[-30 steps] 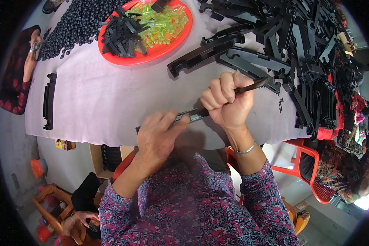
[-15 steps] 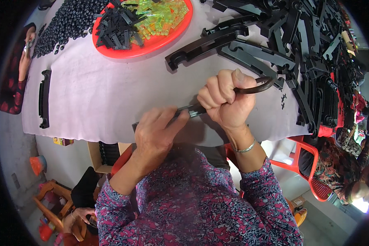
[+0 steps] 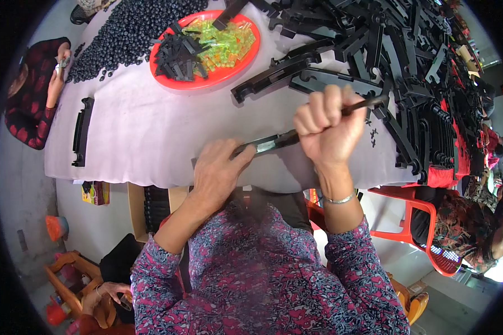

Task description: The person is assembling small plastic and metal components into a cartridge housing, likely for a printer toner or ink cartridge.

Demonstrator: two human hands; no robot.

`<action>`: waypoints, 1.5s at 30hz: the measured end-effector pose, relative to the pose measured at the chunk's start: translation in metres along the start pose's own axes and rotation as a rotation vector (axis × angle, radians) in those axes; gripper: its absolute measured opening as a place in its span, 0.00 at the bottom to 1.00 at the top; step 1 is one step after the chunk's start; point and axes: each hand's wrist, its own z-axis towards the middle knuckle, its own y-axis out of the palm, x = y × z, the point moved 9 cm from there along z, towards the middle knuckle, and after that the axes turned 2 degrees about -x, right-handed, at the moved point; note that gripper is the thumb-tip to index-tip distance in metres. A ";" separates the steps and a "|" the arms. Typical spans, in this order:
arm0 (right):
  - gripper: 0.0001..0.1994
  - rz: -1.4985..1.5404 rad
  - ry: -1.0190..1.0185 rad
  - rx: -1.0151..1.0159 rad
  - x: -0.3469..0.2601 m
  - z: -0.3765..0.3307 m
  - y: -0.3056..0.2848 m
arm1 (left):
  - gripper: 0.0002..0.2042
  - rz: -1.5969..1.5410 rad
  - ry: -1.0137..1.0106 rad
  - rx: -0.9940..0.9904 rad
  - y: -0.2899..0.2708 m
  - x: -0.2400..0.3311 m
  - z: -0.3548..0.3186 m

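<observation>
Black plastic is what the long, slightly curved strip [image 3: 296, 134] is made of, and it is gripped by both hands just above the near edge of the surface [image 3: 145, 139]. The right hand [image 3: 327, 128] is closed in a fist around the strip's far part, with the fingers curled tight and the strip's tip seen sticking out past the knuckles. The left hand [image 3: 218, 170] is laid lower and nearer the body, its fingers pressed together over the strip's near end, which is pinned under the fingertips. Between the two hands a bare, shiny stretch of the strip is seen.

Beyond the right hand a large heap of black moulded parts [image 3: 397, 50] is spread over the surface. Beyond the left hand, well apart, a red tray [image 3: 207, 81] is set, loaded with small black pieces and yellow-green pieces. Further off to that side a spread of small black beads [image 3: 117, 28] is seen, and a single black handle-shaped part [image 3: 81, 131] is laid alone near the surface's edge. A silver bangle [image 3: 340, 199] is worn on the right wrist.
</observation>
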 end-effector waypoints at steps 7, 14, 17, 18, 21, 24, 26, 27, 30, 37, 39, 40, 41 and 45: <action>0.24 -0.112 -0.141 0.247 -0.042 -0.033 -0.006 | 0.16 -0.072 0.047 0.079 -0.005 0.002 -0.006; 0.18 -1.281 0.067 0.248 -0.038 -0.030 -0.011 | 0.18 -0.100 0.059 0.083 -0.003 0.000 -0.006; 0.15 -1.729 0.085 -0.043 -0.014 -0.022 -0.007 | 0.19 -0.114 0.064 0.078 -0.003 -0.001 -0.006; 0.15 -1.785 0.101 -0.111 -0.007 -0.021 -0.006 | 0.19 -0.107 0.073 0.072 -0.001 -0.003 -0.007; 0.14 -2.009 0.137 -0.332 0.015 -0.026 -0.012 | 0.23 -0.148 0.027 0.028 -0.002 -0.008 -0.003; 0.14 -2.000 0.207 -0.433 0.023 -0.031 -0.014 | 0.27 -0.133 0.095 0.016 -0.009 -0.006 0.003; 0.14 -1.804 0.408 -0.303 0.020 -0.036 -0.004 | 0.28 -0.123 0.143 -0.020 -0.012 -0.008 0.005; 0.15 -1.702 0.503 -0.239 0.022 -0.042 -0.002 | 0.28 -0.132 0.145 -0.058 -0.012 -0.011 0.006; 0.17 -1.627 0.574 -0.194 0.032 -0.062 -0.007 | 0.29 -0.139 0.182 -0.140 -0.014 -0.009 0.017; 0.23 -1.344 0.588 -0.222 0.060 -0.099 -0.012 | 0.25 -0.202 -0.032 0.099 -0.040 -0.017 -0.009; 0.23 -1.241 0.580 -0.252 0.072 -0.106 -0.011 | 0.24 -0.390 -0.301 0.111 -0.035 -0.032 -0.029; 0.22 -1.200 0.602 -0.292 0.082 -0.109 -0.011 | 0.23 -0.480 -0.439 0.121 -0.033 -0.041 -0.038; 0.22 -1.158 0.624 -0.331 0.092 -0.112 -0.008 | 0.25 -0.527 -0.490 0.065 -0.025 -0.048 -0.044; 0.22 -1.039 0.788 -0.326 0.125 -0.128 0.004 | 0.38 -0.472 -0.629 -0.085 -0.024 -0.040 -0.047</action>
